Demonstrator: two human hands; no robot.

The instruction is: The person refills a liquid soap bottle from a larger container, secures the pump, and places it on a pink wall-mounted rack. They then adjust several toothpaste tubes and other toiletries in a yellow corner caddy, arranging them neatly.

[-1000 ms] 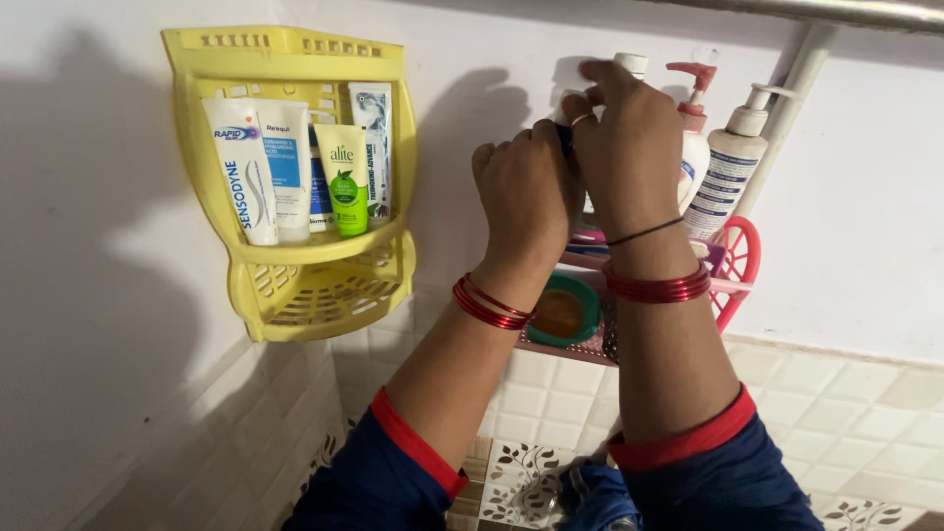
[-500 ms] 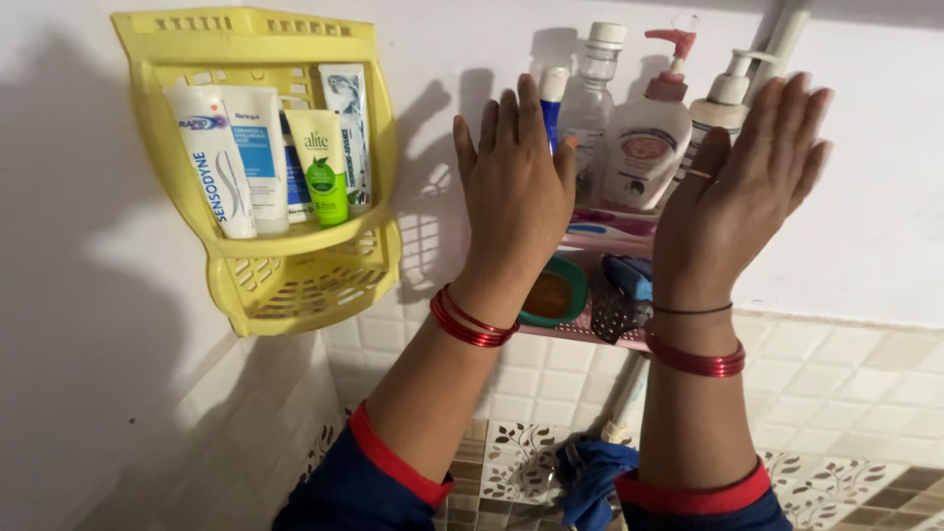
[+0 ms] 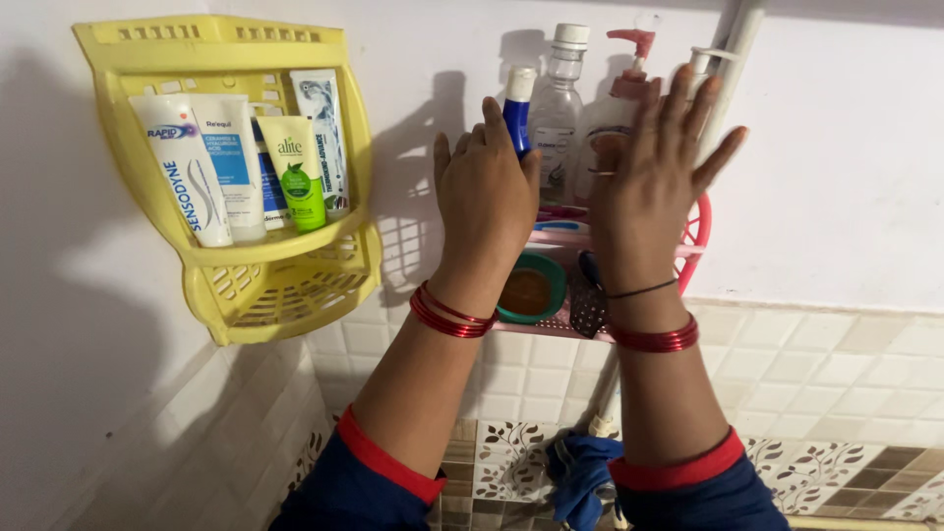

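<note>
Blue tube (image 3: pixel 517 110) — upright, beside left hand (image 3: pixel 487 202) fingertips.

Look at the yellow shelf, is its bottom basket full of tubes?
No, the tubes all stand in the upper tier of the yellow shelf; its bottom basket shows only bare slats.

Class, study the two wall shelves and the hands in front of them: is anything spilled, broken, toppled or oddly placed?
Nothing stands out. The tubes stand upright in the yellow rack, the bottles stand upright on the pink shelf, and the left hand and right hand are open, holding nothing.
</note>
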